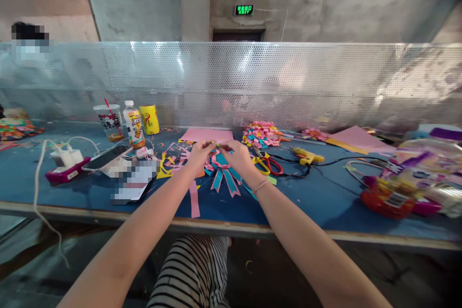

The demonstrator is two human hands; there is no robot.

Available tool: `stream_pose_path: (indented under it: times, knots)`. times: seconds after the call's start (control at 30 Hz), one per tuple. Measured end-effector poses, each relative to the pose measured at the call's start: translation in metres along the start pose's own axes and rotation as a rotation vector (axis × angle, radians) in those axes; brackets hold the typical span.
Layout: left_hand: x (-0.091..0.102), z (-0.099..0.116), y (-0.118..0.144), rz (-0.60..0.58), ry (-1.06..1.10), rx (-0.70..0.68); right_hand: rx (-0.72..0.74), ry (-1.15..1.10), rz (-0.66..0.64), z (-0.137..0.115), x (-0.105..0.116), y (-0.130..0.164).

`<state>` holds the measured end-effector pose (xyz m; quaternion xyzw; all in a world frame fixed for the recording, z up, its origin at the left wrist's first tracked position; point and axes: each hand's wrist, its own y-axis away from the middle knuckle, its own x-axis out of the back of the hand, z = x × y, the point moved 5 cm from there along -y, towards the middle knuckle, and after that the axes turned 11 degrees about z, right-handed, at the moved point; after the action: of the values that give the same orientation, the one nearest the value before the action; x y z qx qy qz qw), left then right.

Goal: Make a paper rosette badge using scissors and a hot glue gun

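Note:
My left hand (200, 154) and my right hand (236, 155) meet over the middle of the blue table. The fingers of both are pinched together around something small, which they mostly hide. Just below them is a pink and blue paper rosette (218, 160) with blue, pink-edged ribbon tails (225, 179) spread towards me. Left of it lie cut pink paper strips (183, 158) and a longer pink strip (195, 199). To the right of my right hand are scissors with red handles (274, 166) and a pair with yellow handles (263, 166).
Behind my hands lie pink paper sheets (207, 135) and a pile of paper pieces (262, 134). A yellow glue gun (308, 156) with a cable is at right, near a bulky plastic jar (415, 173). At left stand a bottle (133, 125), a cup (109, 122), phones and a power strip (68, 171).

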<state>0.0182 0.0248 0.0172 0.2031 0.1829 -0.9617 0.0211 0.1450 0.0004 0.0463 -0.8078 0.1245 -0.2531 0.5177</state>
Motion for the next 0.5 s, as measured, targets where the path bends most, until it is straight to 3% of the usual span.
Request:
stream_pose_path:
  times: [0.17,0.5]
  knots:
    - [0.001,0.001,-0.002,-0.006,-0.071,-0.052,-0.240,-0.082,-0.040,0.011,-0.002,0.000]
    - [0.001,-0.001,-0.001,0.024,-0.074,-0.006,-0.466,-0.322,-0.096,0.020,-0.010,0.001]
